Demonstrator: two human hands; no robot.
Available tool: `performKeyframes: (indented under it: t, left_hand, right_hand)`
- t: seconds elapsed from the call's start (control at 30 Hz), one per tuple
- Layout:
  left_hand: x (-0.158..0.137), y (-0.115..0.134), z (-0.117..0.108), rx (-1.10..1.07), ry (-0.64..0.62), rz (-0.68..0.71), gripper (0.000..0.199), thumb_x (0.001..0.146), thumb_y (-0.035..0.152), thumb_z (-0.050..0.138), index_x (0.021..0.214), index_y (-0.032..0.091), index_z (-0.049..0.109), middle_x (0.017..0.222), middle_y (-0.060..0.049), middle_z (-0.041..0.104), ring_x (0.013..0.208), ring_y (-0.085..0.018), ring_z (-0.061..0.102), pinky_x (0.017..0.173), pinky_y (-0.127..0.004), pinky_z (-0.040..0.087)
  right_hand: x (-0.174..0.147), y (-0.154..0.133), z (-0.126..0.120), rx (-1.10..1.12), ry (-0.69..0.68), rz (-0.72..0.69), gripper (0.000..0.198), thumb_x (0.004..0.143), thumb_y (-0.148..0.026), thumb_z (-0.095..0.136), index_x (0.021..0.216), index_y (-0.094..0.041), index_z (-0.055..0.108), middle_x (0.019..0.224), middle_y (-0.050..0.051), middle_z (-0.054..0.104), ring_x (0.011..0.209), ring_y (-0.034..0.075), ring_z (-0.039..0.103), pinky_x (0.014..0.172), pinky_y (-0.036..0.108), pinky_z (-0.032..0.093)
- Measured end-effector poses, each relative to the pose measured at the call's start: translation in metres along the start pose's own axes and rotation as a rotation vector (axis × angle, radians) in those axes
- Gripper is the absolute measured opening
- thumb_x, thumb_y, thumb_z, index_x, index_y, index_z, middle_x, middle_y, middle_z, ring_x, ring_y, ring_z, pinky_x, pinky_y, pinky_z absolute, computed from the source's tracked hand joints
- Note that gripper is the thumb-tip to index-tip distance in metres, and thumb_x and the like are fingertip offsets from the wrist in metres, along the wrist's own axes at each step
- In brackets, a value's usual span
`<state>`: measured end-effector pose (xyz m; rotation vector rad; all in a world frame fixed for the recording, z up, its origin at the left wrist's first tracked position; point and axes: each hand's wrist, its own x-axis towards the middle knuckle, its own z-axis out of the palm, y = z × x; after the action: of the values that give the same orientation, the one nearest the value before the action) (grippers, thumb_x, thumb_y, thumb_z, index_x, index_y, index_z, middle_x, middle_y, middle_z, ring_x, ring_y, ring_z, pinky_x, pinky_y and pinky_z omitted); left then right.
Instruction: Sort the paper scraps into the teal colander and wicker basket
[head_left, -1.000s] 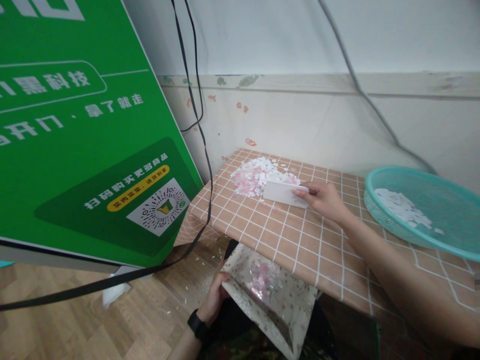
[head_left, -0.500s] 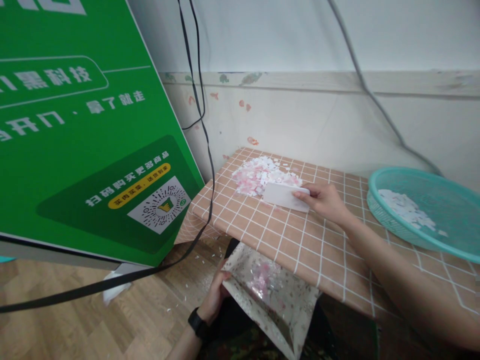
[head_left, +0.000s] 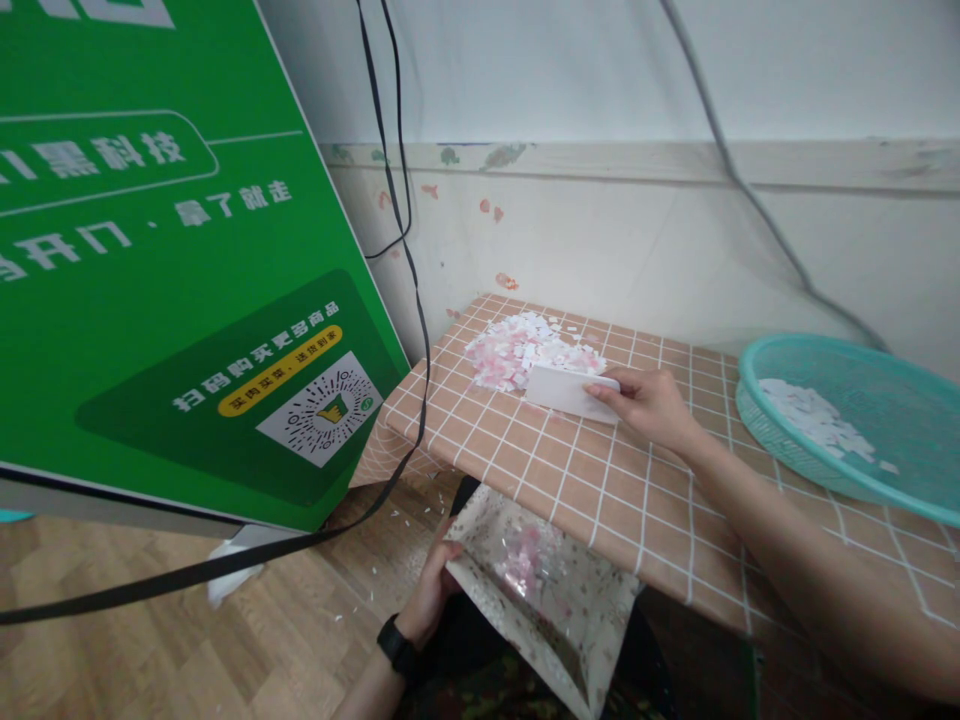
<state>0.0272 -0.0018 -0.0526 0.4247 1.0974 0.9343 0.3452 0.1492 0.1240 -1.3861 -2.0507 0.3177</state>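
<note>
Between the thumb and fingers of my right hand (head_left: 651, 400) is a flat white card (head_left: 562, 391), its long edge down on the tabletop. Just behind the card lies a loose heap of small white and pink paper pieces (head_left: 517, 348). Below the table edge my left hand (head_left: 436, 580) grips the left rim of a speckled beige pouch (head_left: 592, 590). A clear window in the pouch shows pink and white bits inside. Part of my left fingers is hidden behind the pouch.
A turquoise plastic basket (head_left: 780, 458) with white paper pieces (head_left: 814, 415) stands at the right on the checked brown tablecloth (head_left: 570, 470). At the left a large green sign (head_left: 187, 250) rises beside the table. A black cable (head_left: 420, 330) hangs across the table's left corner.
</note>
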Motion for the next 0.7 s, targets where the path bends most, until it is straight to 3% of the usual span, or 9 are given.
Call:
performKeyframes:
  t: [0.4,0.7]
  left_hand:
    - [0.0006,-0.0023,-0.0019,-0.019,-0.031,0.004,0.04,0.075,0.037,0.054,0.108,0.015,0.062,0.087,-0.007,0.07,0.08,-0.028,0.062,0.077,-0.042,0.045]
    - [0.0022,-0.0041,-0.0028,-0.031,-0.033,0.037,0.044,0.076,0.035,0.054,0.116,0.017,0.057,0.092,-0.006,0.07,0.082,-0.028,0.063,0.078,-0.042,0.045]
  right_hand:
    - [0.0008,0.0021,0.0028,-0.056,0.067,0.001,0.038,0.087,-0.049,0.045,0.072,-0.019,0.064,0.056,0.001,0.055,0.048,0.011,0.044,0.049,0.027,0.029]
    - [-0.0007,-0.0049,0.0073,0.002,-0.021,-0.008,0.037,0.088,-0.047,0.044,0.072,-0.019,0.064,0.061,0.003,0.059,0.053,0.013,0.049,0.052,0.028,0.034]
